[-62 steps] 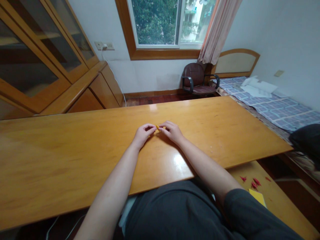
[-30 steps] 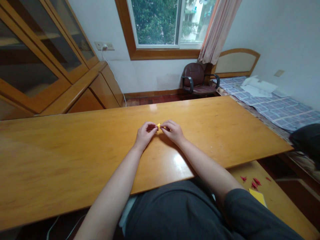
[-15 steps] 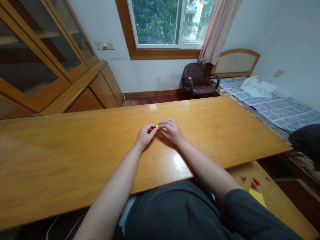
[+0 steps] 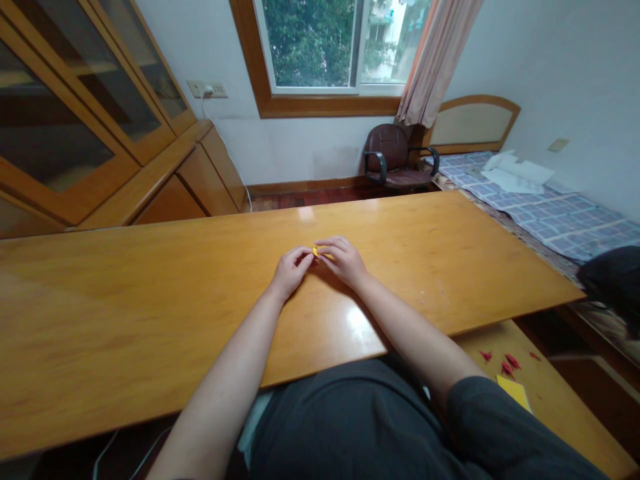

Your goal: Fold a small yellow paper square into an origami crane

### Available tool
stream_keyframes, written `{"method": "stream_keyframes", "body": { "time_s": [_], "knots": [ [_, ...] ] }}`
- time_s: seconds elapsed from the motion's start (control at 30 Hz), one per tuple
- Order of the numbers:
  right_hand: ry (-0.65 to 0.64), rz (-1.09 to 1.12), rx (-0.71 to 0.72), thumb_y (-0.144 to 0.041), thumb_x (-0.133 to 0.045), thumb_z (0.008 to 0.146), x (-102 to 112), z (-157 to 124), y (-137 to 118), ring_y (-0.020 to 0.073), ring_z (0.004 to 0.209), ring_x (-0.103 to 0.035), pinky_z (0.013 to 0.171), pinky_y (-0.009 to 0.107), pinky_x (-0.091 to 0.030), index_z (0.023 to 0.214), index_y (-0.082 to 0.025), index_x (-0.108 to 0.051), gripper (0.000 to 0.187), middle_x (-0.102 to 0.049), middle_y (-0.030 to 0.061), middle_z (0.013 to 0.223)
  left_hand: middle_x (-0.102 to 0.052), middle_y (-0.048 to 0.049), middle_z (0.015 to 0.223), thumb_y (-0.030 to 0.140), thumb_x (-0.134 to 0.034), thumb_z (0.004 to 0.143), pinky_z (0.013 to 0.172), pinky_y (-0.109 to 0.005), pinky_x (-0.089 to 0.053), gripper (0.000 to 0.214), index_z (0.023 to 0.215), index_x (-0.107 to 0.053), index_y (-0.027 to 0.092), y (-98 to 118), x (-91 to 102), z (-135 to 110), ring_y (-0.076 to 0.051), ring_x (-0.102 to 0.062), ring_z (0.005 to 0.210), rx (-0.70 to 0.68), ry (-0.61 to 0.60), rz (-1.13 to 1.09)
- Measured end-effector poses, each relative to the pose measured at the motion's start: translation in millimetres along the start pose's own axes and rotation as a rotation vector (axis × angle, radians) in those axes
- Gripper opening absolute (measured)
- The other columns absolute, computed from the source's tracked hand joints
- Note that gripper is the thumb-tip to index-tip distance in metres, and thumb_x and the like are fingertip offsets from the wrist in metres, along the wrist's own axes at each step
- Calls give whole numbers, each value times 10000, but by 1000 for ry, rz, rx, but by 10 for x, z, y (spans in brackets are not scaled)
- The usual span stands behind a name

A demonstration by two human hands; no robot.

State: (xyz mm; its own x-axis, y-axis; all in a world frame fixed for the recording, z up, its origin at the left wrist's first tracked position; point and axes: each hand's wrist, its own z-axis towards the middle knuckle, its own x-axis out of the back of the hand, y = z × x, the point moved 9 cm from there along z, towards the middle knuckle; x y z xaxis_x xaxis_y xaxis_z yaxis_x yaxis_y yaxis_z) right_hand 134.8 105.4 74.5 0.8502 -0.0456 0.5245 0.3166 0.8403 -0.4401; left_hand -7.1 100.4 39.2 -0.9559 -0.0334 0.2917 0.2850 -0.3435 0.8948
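Both hands were found together near the middle of the wooden table (image 4: pixel 150 320), forearms stretched across its near edge. The left hand (image 4: pixel 290 270) and the right hand (image 4: pixel 345 261) met at their fingertips, each pinched on a small yellow paper piece (image 4: pixel 315 251) held between them just above the tabletop. The fingers of both hands were curled inward and closed on the piece; the piece itself was too small to make out its shape or folds. Whether it touched the table surface could not be determined.

On a lower bench (image 4: pixel 560 400) to the person's right lay a few red paper pieces (image 4: pixel 507 365) and, just beside them, a yellow sheet (image 4: pixel 513 392), part hidden behind the right sleeve. Well beyond the table stood a dark armchair (image 4: pixel 393 157) under the window (image 4: pixel 320 47). A bed with a checked cover (image 4: pixel 550 213) ran along the right wall, and a glass-fronted cabinet (image 4: pixel 75 120) stood at the left
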Motion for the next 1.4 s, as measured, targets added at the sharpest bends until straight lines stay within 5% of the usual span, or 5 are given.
{"method": "stream_keyframes", "body": {
  "time_s": [0.6, 0.8, 1.4],
  "knots": [
    [-9, 43, -8, -333, -618, 947, -46, -32, 57, 196, 903, -650, 845, 356, -524, 921, -212, -708, 154, -724, 87, 932, -663, -25, 725, 482, -580, 877, 712, -287, -512, 315, 824, -657, 181, -132, -37, 11, -177, -625, 704, 84, -20, -130],
    [-50, 74, -48, -292, -592, 953, -80, -39, 61, 195, 902, -654, 853, 356, -533, 957, -206, -712, 148, -722, 91, 947, -660, -27, 742, 476, -589, 883, 734, -284, -508, 308, 799, -663, 189, -82, -10, 3, -176, -628, 723, 56, 10, -17],
    [-61, 120, -32, -230, -578, 945, -68, -58, 32, 166, 879, -702, 825, 290, -551, 1044, -196, -731, 185, -760, 76, 968, -660, -2, 666, 509, -671, 808, 676, -257, -499, 343, 757, -637, 172, -197, 43, 30, -144, -618, 645, 155, 57, -148]
  ]
}}
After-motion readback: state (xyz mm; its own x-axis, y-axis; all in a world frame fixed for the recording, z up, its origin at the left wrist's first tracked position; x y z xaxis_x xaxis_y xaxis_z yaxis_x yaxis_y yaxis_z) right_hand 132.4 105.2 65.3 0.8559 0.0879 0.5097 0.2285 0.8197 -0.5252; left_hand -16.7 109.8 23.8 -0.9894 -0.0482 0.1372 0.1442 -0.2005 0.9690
